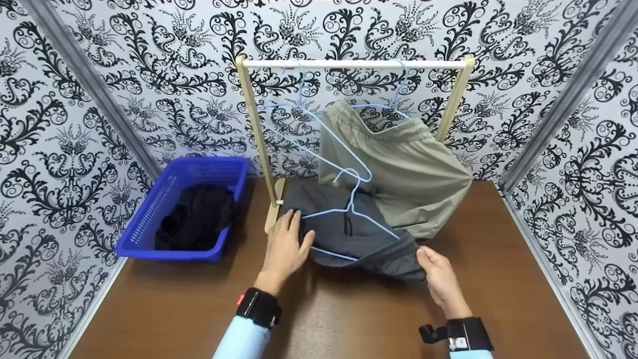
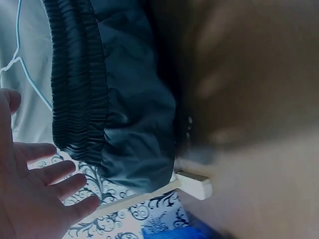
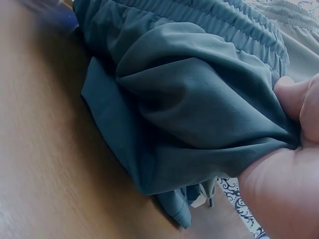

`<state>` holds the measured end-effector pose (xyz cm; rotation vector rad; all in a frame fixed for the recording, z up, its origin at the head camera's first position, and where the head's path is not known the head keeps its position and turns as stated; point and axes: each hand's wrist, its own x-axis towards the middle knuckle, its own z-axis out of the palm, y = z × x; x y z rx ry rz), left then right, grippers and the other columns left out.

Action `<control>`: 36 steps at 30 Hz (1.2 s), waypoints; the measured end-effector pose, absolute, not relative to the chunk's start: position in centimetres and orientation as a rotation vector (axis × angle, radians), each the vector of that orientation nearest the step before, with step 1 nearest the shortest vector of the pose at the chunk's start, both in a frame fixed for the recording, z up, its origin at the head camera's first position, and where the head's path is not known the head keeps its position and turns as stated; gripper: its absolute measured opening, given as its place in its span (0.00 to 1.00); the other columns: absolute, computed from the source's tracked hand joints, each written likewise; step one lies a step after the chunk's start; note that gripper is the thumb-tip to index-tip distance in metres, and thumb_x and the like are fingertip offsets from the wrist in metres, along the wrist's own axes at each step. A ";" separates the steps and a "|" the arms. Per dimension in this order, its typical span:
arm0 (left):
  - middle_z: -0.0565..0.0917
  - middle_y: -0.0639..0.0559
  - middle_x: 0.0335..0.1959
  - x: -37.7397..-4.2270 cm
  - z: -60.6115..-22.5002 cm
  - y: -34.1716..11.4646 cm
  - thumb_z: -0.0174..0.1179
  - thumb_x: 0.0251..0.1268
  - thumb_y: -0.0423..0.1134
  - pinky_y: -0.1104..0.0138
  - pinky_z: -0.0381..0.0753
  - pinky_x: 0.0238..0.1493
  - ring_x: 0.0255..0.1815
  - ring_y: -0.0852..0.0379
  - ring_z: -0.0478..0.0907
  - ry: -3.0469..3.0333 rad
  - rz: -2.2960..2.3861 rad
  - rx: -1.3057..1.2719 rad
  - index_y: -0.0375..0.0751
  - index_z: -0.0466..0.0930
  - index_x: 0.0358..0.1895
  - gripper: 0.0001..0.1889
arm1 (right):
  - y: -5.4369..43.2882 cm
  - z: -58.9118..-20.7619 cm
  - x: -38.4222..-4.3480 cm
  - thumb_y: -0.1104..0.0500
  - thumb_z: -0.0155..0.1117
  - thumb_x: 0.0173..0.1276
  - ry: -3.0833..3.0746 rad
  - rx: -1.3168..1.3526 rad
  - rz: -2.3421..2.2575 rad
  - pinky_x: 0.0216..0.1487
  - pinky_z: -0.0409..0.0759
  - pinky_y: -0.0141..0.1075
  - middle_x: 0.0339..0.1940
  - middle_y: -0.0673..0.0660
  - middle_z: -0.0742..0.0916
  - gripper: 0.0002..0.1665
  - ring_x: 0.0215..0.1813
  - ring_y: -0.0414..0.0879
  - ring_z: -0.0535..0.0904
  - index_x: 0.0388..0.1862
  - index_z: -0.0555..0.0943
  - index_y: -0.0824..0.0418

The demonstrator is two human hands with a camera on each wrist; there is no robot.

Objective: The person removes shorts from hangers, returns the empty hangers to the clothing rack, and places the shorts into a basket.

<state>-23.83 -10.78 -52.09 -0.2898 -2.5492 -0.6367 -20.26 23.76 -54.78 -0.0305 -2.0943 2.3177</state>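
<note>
Dark grey cloth spreads over the brown table (image 1: 349, 319), a pair of shorts (image 1: 329, 232) lying under the rail (image 1: 349, 64) of a small rack, with a light blue hanger (image 1: 352, 205) set partly in its elastic waist. From where I stand, the right hand (image 1: 441, 279) pinches the waistband's near corner between thumb and curled fingers, drawing it outward, I'd judge so the hanger's arm can sit inside. The left hand (image 1: 285, 247) grips nothing: its fingers are spread and extended beside the other end of the waistband, perhaps to steady that side, though I can't tell whether they touch the cloth. Just behind, khaki shorts (image 1: 403, 167) hang from the rail, their waistband stretched across a hanger, which probably stops them slipping. A bare hanger (image 1: 300, 99) hangs to their left. Dark clothing (image 1: 199, 214) lies heaped in a blue basket (image 1: 169, 255), placed to the left of the rack, likely for easy reach while leaving working room in front.
</note>
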 end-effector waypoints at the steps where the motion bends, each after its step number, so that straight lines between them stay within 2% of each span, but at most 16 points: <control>1: 0.75 0.31 0.68 -23.8 -52.2 -10.8 0.59 0.73 0.49 0.41 0.67 0.70 0.71 0.34 0.71 -2.557 -0.646 -0.280 0.28 0.73 0.69 0.31 | 23.7 -54.8 -20.2 0.62 0.47 0.84 -2.100 -0.024 2.317 0.52 0.82 0.33 0.47 0.58 0.88 0.22 0.49 0.42 0.84 0.58 0.77 0.81; 7: 0.75 0.30 0.68 -23.4 -53.0 -11.3 0.56 0.75 0.49 0.39 0.65 0.69 0.70 0.34 0.71 -2.599 -0.722 -0.226 0.28 0.72 0.70 0.31 | 23.6 -55.1 -20.1 0.65 0.45 0.84 -2.111 0.013 2.331 0.55 0.81 0.31 0.51 0.59 0.88 0.21 0.52 0.41 0.84 0.62 0.75 0.83; 19: 0.80 0.33 0.62 -23.2 -53.9 -12.5 0.53 0.78 0.51 0.36 0.68 0.65 0.66 0.34 0.74 -2.644 -0.888 -0.016 0.33 0.74 0.69 0.28 | 23.8 -55.1 -19.7 0.63 0.47 0.84 -2.146 0.190 2.297 0.52 0.81 0.31 0.43 0.51 0.89 0.22 0.49 0.40 0.84 0.56 0.75 0.86; 22: 0.80 0.34 0.60 -23.1 -54.0 -12.9 0.53 0.78 0.52 0.36 0.70 0.61 0.63 0.33 0.75 -2.631 -0.928 0.050 0.33 0.77 0.65 0.27 | 24.0 -55.3 -19.6 0.63 0.47 0.84 -2.144 0.245 2.283 0.52 0.81 0.30 0.43 0.50 0.89 0.22 0.49 0.39 0.84 0.55 0.76 0.85; 26: 0.81 0.33 0.52 -23.0 -54.1 -13.1 0.55 0.76 0.53 0.39 0.73 0.56 0.56 0.32 0.76 -2.580 -0.914 0.080 0.31 0.81 0.55 0.25 | 24.0 -55.6 -19.7 0.64 0.47 0.83 -2.131 0.307 2.252 0.51 0.81 0.30 0.41 0.50 0.89 0.21 0.48 0.39 0.84 0.51 0.77 0.85; 31: 0.78 0.33 0.43 -22.5 -54.0 -13.2 0.58 0.74 0.51 0.42 0.69 0.54 0.50 0.32 0.73 -2.490 -0.913 0.064 0.29 0.81 0.44 0.22 | 24.0 -55.9 -19.9 0.67 0.48 0.82 -2.150 0.355 2.182 0.48 0.81 0.30 0.39 0.50 0.89 0.17 0.44 0.39 0.84 0.47 0.78 0.83; 36: 0.75 0.35 0.38 -22.1 -53.4 -13.2 0.59 0.73 0.49 0.43 0.66 0.53 0.48 0.34 0.70 -2.404 -0.962 0.045 0.30 0.78 0.39 0.20 | 23.9 -55.9 -20.3 0.71 0.54 0.77 -2.238 0.403 1.891 0.50 0.76 0.23 0.41 0.44 0.89 0.11 0.45 0.32 0.82 0.47 0.83 0.77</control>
